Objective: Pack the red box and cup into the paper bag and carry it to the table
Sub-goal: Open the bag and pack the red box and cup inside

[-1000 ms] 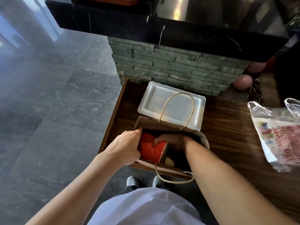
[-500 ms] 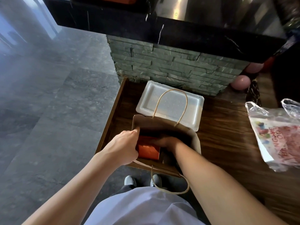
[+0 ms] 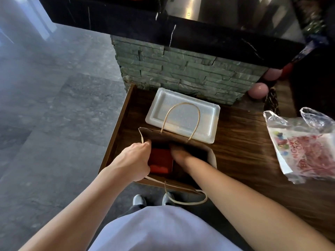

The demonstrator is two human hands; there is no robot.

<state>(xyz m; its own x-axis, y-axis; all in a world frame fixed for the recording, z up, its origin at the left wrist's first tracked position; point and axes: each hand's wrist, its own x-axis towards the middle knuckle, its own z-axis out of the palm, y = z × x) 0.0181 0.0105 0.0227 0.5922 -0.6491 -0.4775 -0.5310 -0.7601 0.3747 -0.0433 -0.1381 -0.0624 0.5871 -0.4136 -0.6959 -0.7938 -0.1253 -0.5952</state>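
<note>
A brown paper bag (image 3: pixel 211 153) with rope handles stands open at the near left corner of a wooden counter (image 3: pixel 241 134). My left hand (image 3: pixel 135 160) grips the bag's left rim and holds it open. The red box (image 3: pixel 161 160) lies deep inside the bag on its left side. My right hand (image 3: pixel 179 153) reaches down into the bag next to the box, its fingers lost in shadow, so its grip is unclear. No cup is visible.
A white foam tray (image 3: pixel 183 115) lies just behind the bag. A clear plastic bag with red print (image 3: pixel 306 147) sits on the right. A stone-faced pillar (image 3: pixel 181 69) with a black top rises behind. Grey tiled floor (image 3: pixel 54 105) spreads left.
The red box has gone down from the bag's mouth to deep inside it, my right hand following it down. My left hand has kept hold of the rim.
</note>
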